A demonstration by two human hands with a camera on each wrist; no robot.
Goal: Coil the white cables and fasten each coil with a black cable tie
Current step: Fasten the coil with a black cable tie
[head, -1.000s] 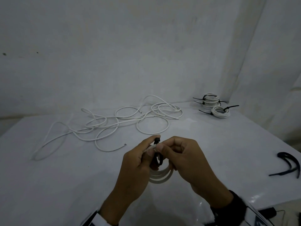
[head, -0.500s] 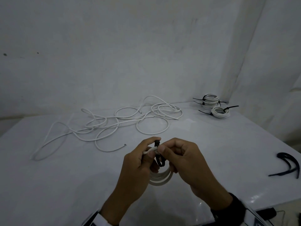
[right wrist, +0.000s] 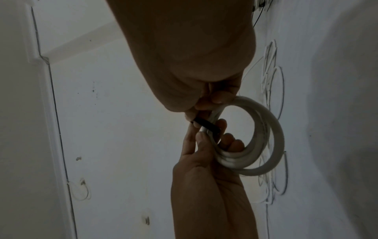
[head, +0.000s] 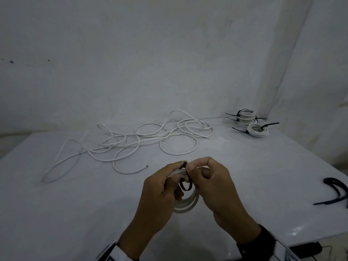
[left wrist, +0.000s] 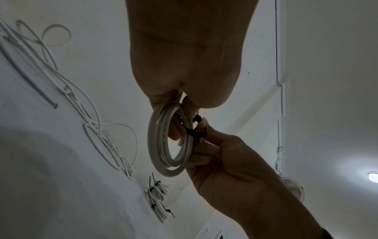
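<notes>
Left hand (head: 160, 193) grips the white coil (head: 185, 205) while right hand (head: 212, 187) fingers pinch the black cable tie (head: 185, 186) looped around it, loose cables (head: 131, 142) at 11 o'clock.

A white desk (head: 75, 213) stands against a pale wall (head: 131, 63) marked with a few dark specks. A small dark device (head: 306, 249) with a thin wire lies past the desk's near right corner. A round ceiling lamp (left wrist: 373, 177) glows overhead.
</notes>
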